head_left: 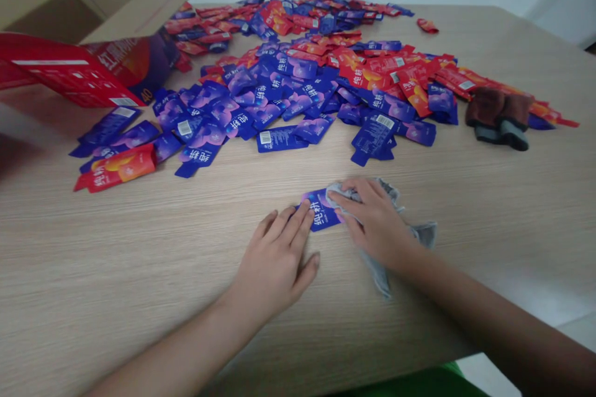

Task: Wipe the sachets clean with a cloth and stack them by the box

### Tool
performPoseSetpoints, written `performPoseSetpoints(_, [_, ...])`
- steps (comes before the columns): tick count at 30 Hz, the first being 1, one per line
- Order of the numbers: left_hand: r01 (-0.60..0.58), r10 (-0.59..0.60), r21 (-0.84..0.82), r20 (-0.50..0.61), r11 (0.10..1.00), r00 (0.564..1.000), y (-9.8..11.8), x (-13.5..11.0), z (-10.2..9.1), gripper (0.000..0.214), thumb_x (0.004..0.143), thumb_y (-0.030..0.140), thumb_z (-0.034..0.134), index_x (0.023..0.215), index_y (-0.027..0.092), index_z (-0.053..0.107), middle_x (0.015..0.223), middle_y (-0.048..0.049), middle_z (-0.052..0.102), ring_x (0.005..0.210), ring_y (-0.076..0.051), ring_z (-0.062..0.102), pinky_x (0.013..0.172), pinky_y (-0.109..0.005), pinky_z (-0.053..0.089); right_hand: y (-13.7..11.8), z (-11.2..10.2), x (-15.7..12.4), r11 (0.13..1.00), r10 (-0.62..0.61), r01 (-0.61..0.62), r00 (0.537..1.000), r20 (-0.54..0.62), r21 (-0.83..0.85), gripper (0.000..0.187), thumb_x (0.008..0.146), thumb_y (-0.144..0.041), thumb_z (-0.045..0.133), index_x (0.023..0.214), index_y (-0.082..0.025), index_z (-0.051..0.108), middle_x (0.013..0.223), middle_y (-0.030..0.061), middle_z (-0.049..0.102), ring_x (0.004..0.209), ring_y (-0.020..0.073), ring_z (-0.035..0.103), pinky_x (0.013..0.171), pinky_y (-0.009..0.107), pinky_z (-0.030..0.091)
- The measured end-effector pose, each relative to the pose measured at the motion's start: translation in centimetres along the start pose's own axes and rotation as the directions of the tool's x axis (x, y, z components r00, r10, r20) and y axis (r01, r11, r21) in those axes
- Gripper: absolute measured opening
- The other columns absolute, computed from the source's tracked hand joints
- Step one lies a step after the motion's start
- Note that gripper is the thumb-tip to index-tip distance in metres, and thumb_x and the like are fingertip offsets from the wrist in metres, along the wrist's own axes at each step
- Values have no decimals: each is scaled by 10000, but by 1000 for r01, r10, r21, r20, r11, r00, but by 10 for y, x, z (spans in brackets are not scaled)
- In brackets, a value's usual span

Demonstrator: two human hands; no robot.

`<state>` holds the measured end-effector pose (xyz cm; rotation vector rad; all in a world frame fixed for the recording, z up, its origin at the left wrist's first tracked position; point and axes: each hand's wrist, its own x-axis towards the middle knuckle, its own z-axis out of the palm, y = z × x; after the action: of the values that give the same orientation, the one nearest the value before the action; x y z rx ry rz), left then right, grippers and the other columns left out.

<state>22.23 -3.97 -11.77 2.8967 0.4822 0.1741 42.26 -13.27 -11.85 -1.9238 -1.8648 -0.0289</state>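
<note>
A small blue and purple flat carton (321,210) with white characters lies on the wooden table in front of me. My left hand (277,251) rests flat beside it, fingers stretched out, the fingertips pressing on its left end. In my right hand (372,217) is a bunched grey cloth (379,276), pressed on the carton's right end. Loose ends of the cloth trail onto the table below and to the right of that hand. The fingers of both hands cover parts of the carton's ends.
Beyond my hands spreads a heap of blue cartons (279,92) and red cartons (367,68). At the back left stands an open cardboard box (125,61). A brown and grey folded fabric item (500,114) lies on the right. One red carton (121,168) lies at the left front.
</note>
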Motion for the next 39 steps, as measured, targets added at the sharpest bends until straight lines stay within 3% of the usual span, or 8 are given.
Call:
performPoseSetpoints(6, [-33, 33, -34, 11, 999, 999, -5, 1, -2, 559, 956, 350, 424, 1467, 128, 386, 1554, -99, 352, 1373, -286, 377, 1080, -502, 329, 27, -10, -18, 997, 54, -54, 998, 11, 48, 420, 846, -44, 492, 1204, -178, 668, 1053, 125, 544, 1019, 256, 511, 899, 454, 474])
performPoseSetpoints(11, [-64, 65, -61, 8, 996, 998, -8, 4, -1, 515, 960, 315, 417, 1456, 177, 408, 1558, -73, 350, 1357, -280, 393, 1060, -519, 318, 46, -31, -14, 982, 79, -97, 990, 115, 160, 347, 855, -73, 501, 1078, -230, 716, 974, 85, 594, 929, 225, 569, 811, 406, 496])
performPoseSetpoints(16, [-58, 57, -49, -10, 997, 998, -5, 6, 2, 518, 959, 346, 429, 1441, 158, 431, 1534, -99, 391, 1350, -303, 395, 1051, -539, 320, 14, -37, 16, 975, 92, -87, 996, -17, 205, 227, 863, -110, 526, 1018, -189, 672, 993, 79, 635, 972, 226, 581, 874, 402, 476])
performPoseSetpoints(20, [-44, 43, -29, -14, 999, 999, -3, 5, 3, 501, 955, 359, 435, 1396, 126, 487, 1423, -119, 535, 1329, -308, 418, 1055, -539, 317, -14, -12, 29, 972, -41, 20, 996, 82, 235, 184, 840, -72, 526, 957, -168, 630, 954, 74, 634, 960, 221, 553, 887, 390, 464])
performPoseSetpoints(23, [-39, 39, -15, -14, 999, 999, -2, 4, 3, 500, 954, 354, 431, 1398, 128, 483, 1452, -106, 506, 1331, -297, 419, 1058, -523, 323, -12, -1, 27, 978, -67, 41, 990, 124, 205, 184, 812, -38, 513, 877, -159, 636, 914, 84, 609, 945, 227, 528, 881, 396, 454])
performPoseSetpoints(28, [-32, 33, 3, -9, 999, 999, -1, 4, 2, 531, 955, 349, 423, 1442, 138, 421, 1548, -81, 365, 1355, -276, 395, 1073, -504, 323, 5, -10, 14, 982, 15, -36, 993, 113, 186, 218, 773, -20, 528, 866, -158, 668, 905, 82, 606, 927, 227, 533, 865, 397, 447])
performPoseSetpoints(35, [-22, 22, 8, -1, 1000, 1000, 1, 5, 0, 534, 951, 339, 430, 1445, 136, 419, 1547, -90, 362, 1350, -276, 409, 1065, -502, 346, 35, -24, -9, 973, 199, -212, 971, 136, 87, 202, 855, -127, 509, 932, -203, 680, 927, 70, 623, 923, 238, 576, 854, 406, 457])
performPoseSetpoints(39, [-22, 22, 26, -13, 999, 1000, 3, 4, 2, 538, 949, 371, 435, 1430, 132, 442, 1537, -108, 377, 1351, -292, 409, 1063, -514, 348, 46, -41, -5, 963, 237, -257, 953, 189, 85, 178, 845, -156, 513, 896, -213, 674, 911, 54, 631, 859, 221, 607, 792, 375, 469])
